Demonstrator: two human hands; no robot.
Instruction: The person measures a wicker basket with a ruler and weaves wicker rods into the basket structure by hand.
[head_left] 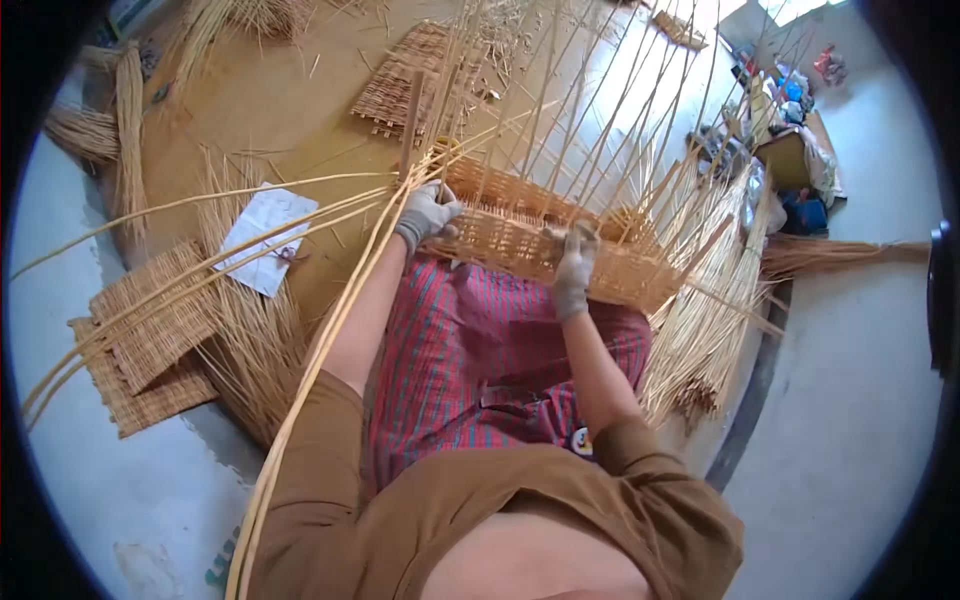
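Observation:
A long, woven wicker basket (pixel 498 238) rests across my lap, on red and blue striped cloth (pixel 440 340). Thin upright stakes (pixel 655 95) rise from its walls. My left hand (pixel 428 213), in a grey glove, is closed at the basket's left corner, where several long cane strands (pixel 318 352) cross and trail past my left arm. Exactly which strands its fingers hold is hard to see. Also gloved, my right hand (pixel 574 266) grips the near wall right of the middle, its fingers over the upper edge.
Woven panels (pixel 160 320) lie at the left, near a white paper (pixel 265 235). Another panel (pixel 415 75) is on the floor beyond the basket. Bundles of straw-coloured strands (pixel 715 330) lie to the right, with bags and clutter (pixel 795 120) behind. A wooden stick (pixel 411 125) stands by the left corner.

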